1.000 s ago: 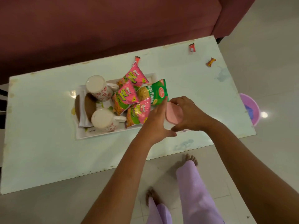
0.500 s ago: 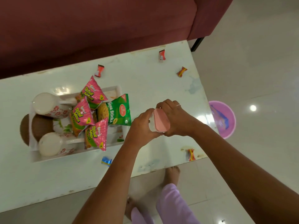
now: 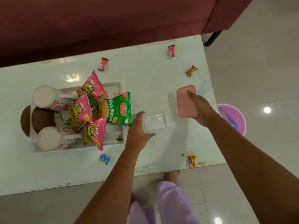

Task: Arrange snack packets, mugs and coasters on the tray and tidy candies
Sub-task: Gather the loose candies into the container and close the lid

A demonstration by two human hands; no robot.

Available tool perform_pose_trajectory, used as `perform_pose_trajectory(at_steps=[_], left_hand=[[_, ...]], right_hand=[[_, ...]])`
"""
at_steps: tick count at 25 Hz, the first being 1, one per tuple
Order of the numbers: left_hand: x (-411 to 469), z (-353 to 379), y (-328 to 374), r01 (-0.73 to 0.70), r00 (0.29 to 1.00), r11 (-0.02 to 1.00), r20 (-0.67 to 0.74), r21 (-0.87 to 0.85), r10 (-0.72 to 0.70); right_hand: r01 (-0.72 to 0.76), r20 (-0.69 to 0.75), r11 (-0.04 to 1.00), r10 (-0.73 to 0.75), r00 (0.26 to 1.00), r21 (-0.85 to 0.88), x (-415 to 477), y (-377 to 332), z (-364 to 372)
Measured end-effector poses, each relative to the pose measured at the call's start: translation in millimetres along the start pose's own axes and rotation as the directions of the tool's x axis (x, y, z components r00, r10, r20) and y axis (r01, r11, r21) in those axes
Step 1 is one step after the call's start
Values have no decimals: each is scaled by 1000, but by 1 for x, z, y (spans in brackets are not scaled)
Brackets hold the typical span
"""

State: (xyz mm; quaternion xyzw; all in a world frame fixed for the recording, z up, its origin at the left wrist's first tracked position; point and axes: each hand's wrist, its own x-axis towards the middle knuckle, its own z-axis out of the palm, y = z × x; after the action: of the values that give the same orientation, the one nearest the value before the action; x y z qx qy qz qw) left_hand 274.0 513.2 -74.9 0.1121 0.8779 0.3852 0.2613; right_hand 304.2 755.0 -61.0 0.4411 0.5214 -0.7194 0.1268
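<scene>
A white tray [image 3: 77,148] on the pale table holds two floral mugs [image 3: 47,98] [image 3: 50,139], brown coasters [image 3: 42,118], three pink snack packets [image 3: 93,88] and a green Soya Sticks packet [image 3: 119,109]. My left hand [image 3: 137,128] grips a clear plastic box [image 3: 154,122] just right of the tray. My right hand [image 3: 200,107] holds the box's pink lid [image 3: 184,102] flat above the table, apart from the box. Loose candies lie around: red ones [image 3: 103,64] [image 3: 171,50], orange-red ones [image 3: 191,71] [image 3: 192,161] and a blue one [image 3: 104,158].
A maroon sofa [image 3: 113,21] runs along the table's far side. A purple tub [image 3: 234,118] stands on the tiled floor right of the table. My feet and lilac trousers [image 3: 169,204] are at the table's near edge.
The pink lid has come off the clear box. My right hand carried the lid to the right while my left hand kept the box. The view shifted right, showing more candies.
</scene>
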Motion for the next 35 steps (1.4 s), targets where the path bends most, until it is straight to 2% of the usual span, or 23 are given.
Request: perform_pose_trajectory(at_steps=[3,8,12,16,18,21,23,26,28,31,33,35], left_hand=[[1,1,-4,78,996,997,-39,-2,-78],[-6,15,-3,158,983,985,-104,63,-151],[-24,21,-5,141,981,985,-144,94,-127],[-81,19,-21,54,978,988,-206,143,-23],[-113,9,-38,78,962,984,-271,157,-33],[-141,-17,-68,196,921,970,-368,143,-132],[-145,-38,-88,271,903,953,-379,137,-203],[-138,-63,-107,299,915,939,-331,173,-230],[-129,-72,-112,280,941,937,-251,208,-226],[-116,-76,-114,279,960,910,-119,306,-254],[-113,-74,-114,281,960,883,-107,376,-260],[-112,-69,-112,286,958,874,-132,392,-255]], right_hand=[[54,-172,968,-98,980,-246,20,9,-3],[128,-248,826,-308,918,-549,32,21,0],[134,-319,759,-417,851,-637,24,31,-1],[149,-460,784,-493,738,-602,-28,77,-3],[99,-507,795,-473,720,-599,-61,109,4],[-14,-567,811,-396,722,-584,-99,150,12],[-73,-582,808,-355,731,-584,-115,172,18],[-140,-561,773,-310,767,-619,-123,190,28],[-169,-549,737,-310,776,-654,-121,191,30],[-177,-525,685,-341,780,-707,-114,186,33],[-152,-475,650,-356,805,-744,-109,181,35],[-80,-418,678,-352,838,-731,-105,171,41]])
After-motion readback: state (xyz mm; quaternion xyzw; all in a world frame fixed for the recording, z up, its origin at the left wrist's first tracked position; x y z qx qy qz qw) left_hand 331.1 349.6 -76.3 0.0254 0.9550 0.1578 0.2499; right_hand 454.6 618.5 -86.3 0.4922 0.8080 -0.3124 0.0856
